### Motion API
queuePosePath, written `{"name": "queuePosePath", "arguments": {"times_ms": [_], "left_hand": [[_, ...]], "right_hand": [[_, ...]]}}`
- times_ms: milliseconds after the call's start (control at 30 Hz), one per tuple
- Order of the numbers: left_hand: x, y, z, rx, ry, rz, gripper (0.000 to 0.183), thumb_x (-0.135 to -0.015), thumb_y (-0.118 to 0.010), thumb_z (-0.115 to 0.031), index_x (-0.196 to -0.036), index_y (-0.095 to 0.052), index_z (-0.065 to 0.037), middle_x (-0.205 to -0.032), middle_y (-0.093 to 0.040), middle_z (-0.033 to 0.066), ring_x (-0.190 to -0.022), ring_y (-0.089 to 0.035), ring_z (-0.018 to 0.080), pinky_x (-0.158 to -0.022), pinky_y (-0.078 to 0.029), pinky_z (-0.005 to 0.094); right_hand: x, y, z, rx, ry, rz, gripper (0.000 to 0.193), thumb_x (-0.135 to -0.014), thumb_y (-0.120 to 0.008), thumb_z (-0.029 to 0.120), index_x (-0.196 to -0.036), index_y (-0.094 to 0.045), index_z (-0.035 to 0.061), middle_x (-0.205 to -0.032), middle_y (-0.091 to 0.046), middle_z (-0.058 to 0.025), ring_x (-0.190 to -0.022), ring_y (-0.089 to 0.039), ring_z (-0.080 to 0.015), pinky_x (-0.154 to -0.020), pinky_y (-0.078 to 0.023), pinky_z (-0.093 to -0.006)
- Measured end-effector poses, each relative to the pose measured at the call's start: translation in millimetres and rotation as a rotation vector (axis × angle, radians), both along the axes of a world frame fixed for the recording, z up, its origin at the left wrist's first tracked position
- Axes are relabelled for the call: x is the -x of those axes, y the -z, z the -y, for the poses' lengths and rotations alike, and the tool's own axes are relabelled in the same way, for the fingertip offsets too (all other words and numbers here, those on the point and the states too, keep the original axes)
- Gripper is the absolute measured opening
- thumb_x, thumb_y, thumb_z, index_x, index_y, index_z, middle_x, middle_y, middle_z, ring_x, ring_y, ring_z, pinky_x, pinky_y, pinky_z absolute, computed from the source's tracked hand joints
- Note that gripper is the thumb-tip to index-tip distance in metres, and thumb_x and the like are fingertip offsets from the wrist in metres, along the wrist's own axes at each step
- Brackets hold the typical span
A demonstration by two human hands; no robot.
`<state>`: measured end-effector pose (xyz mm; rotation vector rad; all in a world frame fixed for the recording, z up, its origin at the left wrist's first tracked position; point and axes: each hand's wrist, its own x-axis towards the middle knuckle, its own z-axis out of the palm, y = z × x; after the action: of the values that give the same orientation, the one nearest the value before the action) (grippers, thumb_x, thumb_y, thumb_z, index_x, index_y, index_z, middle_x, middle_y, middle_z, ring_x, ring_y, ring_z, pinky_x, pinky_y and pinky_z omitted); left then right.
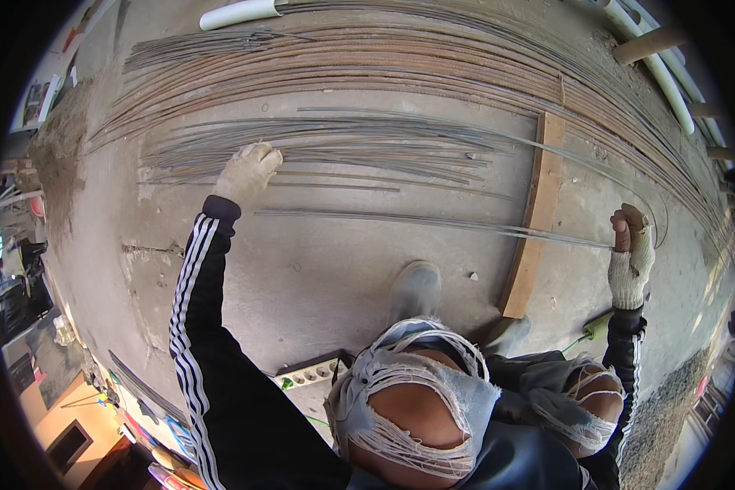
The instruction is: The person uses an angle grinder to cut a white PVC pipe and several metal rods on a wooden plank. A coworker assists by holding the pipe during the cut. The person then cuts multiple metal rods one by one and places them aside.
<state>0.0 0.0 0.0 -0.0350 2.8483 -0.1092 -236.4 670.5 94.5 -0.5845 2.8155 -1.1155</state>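
My right hand (631, 255), in a pale knit work glove with fingers showing bare, is closed round one end of a few thin steel rods (400, 219). These rods lie across a wooden board (543, 208) and reach left over the floor. My left hand (251, 170), in a similar glove, rests on a loose bundle of thin grey rods (367, 135). Its fingers are curled, and what lies under them is hidden. One long rod from the bundle passes over the board's far end and bends near my right hand.
Long rusty ribbed bars (343, 69) spread across the far floor. White pipes (657, 73) stand at the far right, and another pipe (238, 14) lies at the top. Near my knees is a power strip (310, 374). A green tool (598, 327) lies by my right forearm.
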Motion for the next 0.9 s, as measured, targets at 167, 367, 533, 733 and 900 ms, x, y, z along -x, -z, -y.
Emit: {"name": "queuePosePath", "arguments": {"times_ms": [167,367,533,733,900], "left_hand": [[50,-51,-104,-0.191,0.240,-0.425,0.026,-0.102,-0.067,-0.022,-0.124,-0.070,-0.008,-0.115,-0.071,0.0126,-0.107,-0.072,0.0311,-0.081,-0.065,0.0418],[84,-65,-240,-0.266,0.314,-0.570,0.022,-0.098,-0.072,-0.028,-0.114,-0.073,-0.013,-0.103,-0.071,0.0094,-0.094,-0.075,0.0242,-0.070,-0.064,0.0357],[34,-37,-196,-0.361,0.216,-0.410,0.021,-0.100,-0.067,-0.036,-0.108,-0.072,-0.016,-0.111,-0.071,0.0045,-0.097,-0.074,0.0215,-0.071,-0.063,0.0365],[32,-9,-226,-0.344,0.235,-0.438,0.020,-0.098,-0.071,-0.031,-0.110,-0.072,-0.016,-0.113,-0.070,0.0033,-0.107,-0.069,0.0241,-0.087,-0.060,0.0391],[-19,21,-259,-0.409,-0.605,-1.014,0.030,-0.094,-0.079,-0.021,-0.120,-0.067,-0.012,-0.110,-0.064,0.0056,-0.101,-0.065,0.0218,-0.087,-0.056,0.0388]], "right_hand": [[-20,-57,143,-0.387,-0.696,-0.563,0.059,-0.090,-0.081,0.012,-0.144,-0.057,0.0041,-0.138,-0.063,-0.0220,-0.117,-0.068,-0.0401,-0.099,-0.057,-0.0488],[-29,2,179,-0.393,-0.784,-0.358,0.041,-0.091,-0.076,0.010,-0.129,-0.064,0.0028,-0.109,-0.069,-0.0209,-0.098,-0.069,-0.0417,-0.085,-0.056,-0.0495],[5,48,64,-0.216,-0.727,-0.152,0.019,-0.093,-0.072,0.005,-0.111,-0.066,0.0044,-0.088,-0.067,-0.0179,-0.077,-0.068,-0.0416,-0.067,-0.055,-0.0473],[-7,92,28,-0.358,-0.718,-0.115,0.017,-0.093,-0.074,0.007,-0.108,-0.066,0.0054,-0.084,-0.064,-0.0173,-0.075,-0.067,-0.0428,-0.063,-0.052,-0.0481],[-10,108,43,-0.232,-0.653,-0.085,0.014,-0.093,-0.076,0.011,-0.097,-0.064,0.0058,-0.080,-0.060,-0.0187,-0.072,-0.064,-0.0445,-0.059,-0.050,-0.0483]]}}
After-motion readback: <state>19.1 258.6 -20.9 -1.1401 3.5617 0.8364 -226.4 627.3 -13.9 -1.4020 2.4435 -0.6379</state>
